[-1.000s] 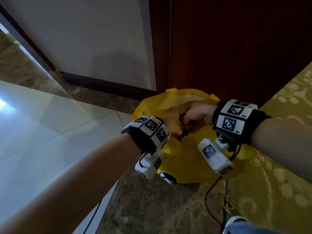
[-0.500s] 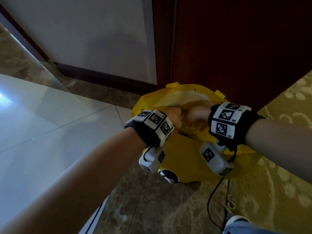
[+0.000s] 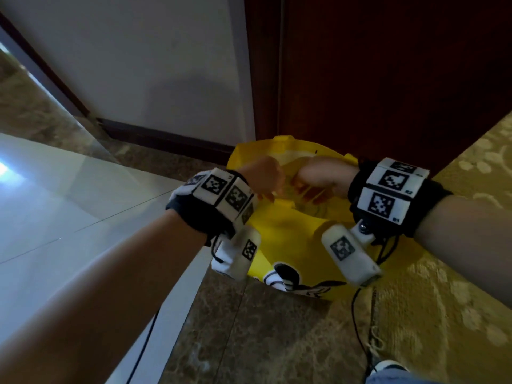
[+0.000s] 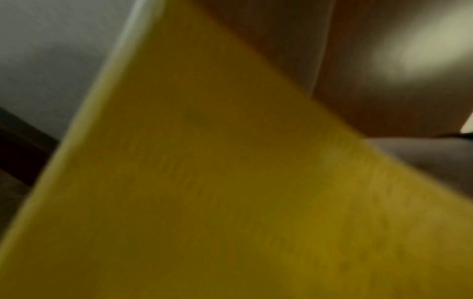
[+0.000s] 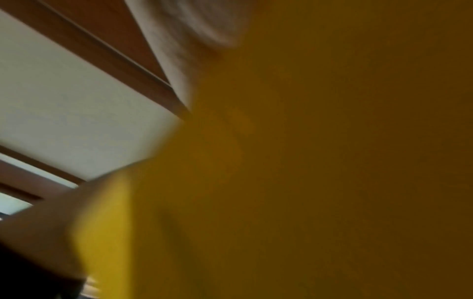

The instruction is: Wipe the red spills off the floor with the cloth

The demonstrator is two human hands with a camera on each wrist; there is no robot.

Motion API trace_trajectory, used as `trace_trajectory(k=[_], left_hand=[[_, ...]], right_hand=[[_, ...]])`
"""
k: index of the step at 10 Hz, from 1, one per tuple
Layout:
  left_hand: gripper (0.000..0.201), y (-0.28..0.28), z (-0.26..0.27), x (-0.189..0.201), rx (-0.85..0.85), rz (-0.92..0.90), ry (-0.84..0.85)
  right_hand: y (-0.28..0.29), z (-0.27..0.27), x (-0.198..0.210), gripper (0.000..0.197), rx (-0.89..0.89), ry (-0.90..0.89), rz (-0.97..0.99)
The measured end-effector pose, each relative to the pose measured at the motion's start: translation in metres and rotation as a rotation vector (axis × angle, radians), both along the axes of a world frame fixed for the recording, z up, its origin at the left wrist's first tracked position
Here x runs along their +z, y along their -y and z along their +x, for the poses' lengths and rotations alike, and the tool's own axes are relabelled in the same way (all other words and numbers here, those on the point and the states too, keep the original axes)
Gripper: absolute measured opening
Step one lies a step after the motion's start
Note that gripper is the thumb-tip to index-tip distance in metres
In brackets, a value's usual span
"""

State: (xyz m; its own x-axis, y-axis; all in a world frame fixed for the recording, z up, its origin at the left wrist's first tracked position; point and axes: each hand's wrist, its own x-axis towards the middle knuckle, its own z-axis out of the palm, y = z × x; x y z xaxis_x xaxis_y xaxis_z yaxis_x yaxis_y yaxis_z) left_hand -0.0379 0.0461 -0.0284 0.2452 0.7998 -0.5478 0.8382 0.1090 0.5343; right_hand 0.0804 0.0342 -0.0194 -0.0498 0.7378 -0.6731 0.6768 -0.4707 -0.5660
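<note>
Now the yellow bag [image 3: 288,242] is held open at its mouth, left hand [image 3: 260,177] and right hand [image 3: 318,180] parted from their earlier clench; no cloth is seen yet

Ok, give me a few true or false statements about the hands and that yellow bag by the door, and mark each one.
1. Both hands are at the mouth of the yellow bag. True.
2. The bag is blue. False: it is yellow.
3. The left hand and right hand are apart. True.
4. The bag stands on the pale glossy tile. False: it stands on brown marble floor by the dark wooden door.
5. Red spills show on the floor. False: none is visible.
</note>
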Motion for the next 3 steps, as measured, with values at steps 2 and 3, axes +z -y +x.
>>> trace_trajectory(k=[2,3], left_hand=[[0.024,-0.009,-0.018,0.046,0.414,-0.087,0.438],[0.024,-0.018,-0.024,0.055,0.568,0.043,0.612]], right_hand=[[-0.011,0.005,0.029,0.015,-0.2,-0.179,0.221],[-0.018,0.005,0.041,0.011,-0.301,-0.298,0.318]])
